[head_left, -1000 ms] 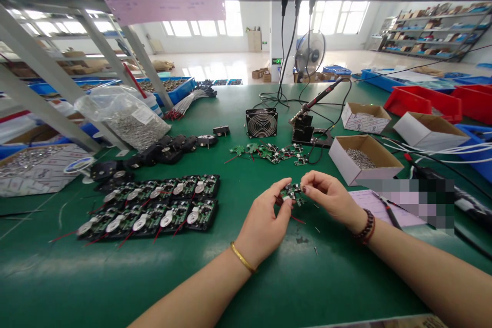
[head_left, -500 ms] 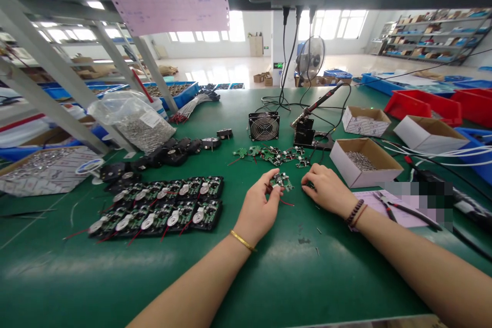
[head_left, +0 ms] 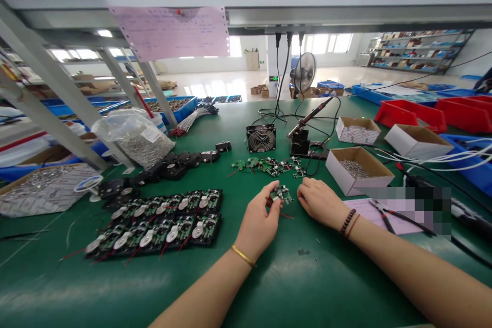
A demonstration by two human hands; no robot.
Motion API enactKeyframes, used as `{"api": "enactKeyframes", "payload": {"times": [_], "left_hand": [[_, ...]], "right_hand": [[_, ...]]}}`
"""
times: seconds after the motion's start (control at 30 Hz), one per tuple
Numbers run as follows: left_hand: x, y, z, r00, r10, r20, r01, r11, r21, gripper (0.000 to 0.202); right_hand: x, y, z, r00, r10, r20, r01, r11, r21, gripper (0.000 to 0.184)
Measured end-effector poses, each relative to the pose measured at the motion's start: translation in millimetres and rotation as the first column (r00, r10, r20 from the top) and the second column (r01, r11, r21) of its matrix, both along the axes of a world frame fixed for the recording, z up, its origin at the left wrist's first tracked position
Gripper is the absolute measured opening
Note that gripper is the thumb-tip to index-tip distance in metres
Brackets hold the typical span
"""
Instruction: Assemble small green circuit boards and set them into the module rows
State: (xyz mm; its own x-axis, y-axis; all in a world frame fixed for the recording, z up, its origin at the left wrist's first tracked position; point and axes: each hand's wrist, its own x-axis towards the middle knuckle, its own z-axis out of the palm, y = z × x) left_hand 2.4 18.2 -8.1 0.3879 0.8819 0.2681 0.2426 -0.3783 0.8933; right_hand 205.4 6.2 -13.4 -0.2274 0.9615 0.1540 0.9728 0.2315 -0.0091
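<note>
My left hand [head_left: 258,223] pinches a small green circuit board [head_left: 282,194] with a red wire, holding it just above the green mat. My right hand [head_left: 318,202] rests on the mat just right of the board, fingers curled, apart from it; I cannot see anything in it. Behind them lies a row of loose green boards [head_left: 269,165]. To the left, two rows of assembled boards in black housings [head_left: 161,219] with red wires lie side by side.
A small fan [head_left: 261,137] and a soldering iron on its stand [head_left: 307,136] sit behind the loose boards. Open cardboard boxes [head_left: 357,169] stand at right, one with small metal parts. A bag of parts [head_left: 132,130] is at left. Pliers [head_left: 384,212] lie on pink paper.
My right hand has let go of the board and lowered to the mat. My left hand still holds the board, now lower. The view has tilted up.
</note>
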Motion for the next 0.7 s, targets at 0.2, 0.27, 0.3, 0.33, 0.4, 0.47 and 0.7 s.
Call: {"api": "enactKeyframes", "payload": {"times": [0.2, 0.27, 0.3, 0.33, 0.4, 0.47, 0.7], "left_hand": [[-1, 2, -3.2, 0.999, 0.005, -0.031, -0.005, 1.0, 0.009, 0.041], [-1, 2, -4.2, 0.999, 0.014, -0.053, -0.012, 1.0, 0.023, 0.042], [-1, 1, -4.3, 0.998, 0.015, -0.064, -0.013, 1.0, 0.028, 0.042], [-1, 1, -4.2, 0.997, 0.015, -0.074, -0.013, 0.999, 0.032, 0.043], [0, -2, -3.5, 0.997, 0.007, -0.083, -0.005, 1.0, 0.031, 0.043], [1, -4, -2.8, 0.997, -0.012, -0.073, 0.012, 1.0, 0.011, 0.042], [4, -8, -1.9, 0.994, -0.085, 0.07, 0.091, 0.992, -0.086, 0.041]], "right_hand": [[0, 2, -1.8, 0.93, 0.02, -0.367, -0.036, 0.999, -0.036, 0.007], [1, 1, -0.5, 0.766, 0.032, -0.641, -0.088, 0.995, -0.056, 0.004], [2, 1, 0.2, 0.659, 0.043, -0.751, -0.123, 0.991, -0.051, 0.002], [2, 0, 0.8, 0.552, 0.058, -0.832, -0.161, 0.986, -0.038, 0.005], [0, -4, 1.2, 0.368, 0.084, -0.926, -0.225, 0.974, -0.002, 0.012], [-4, -7, 0.3, 0.252, 0.087, -0.964, -0.266, 0.964, 0.017, 0.016], [-13, -11, -6.7, 0.228, 0.096, -0.969, -0.214, 0.976, 0.046, 0.022]]}}
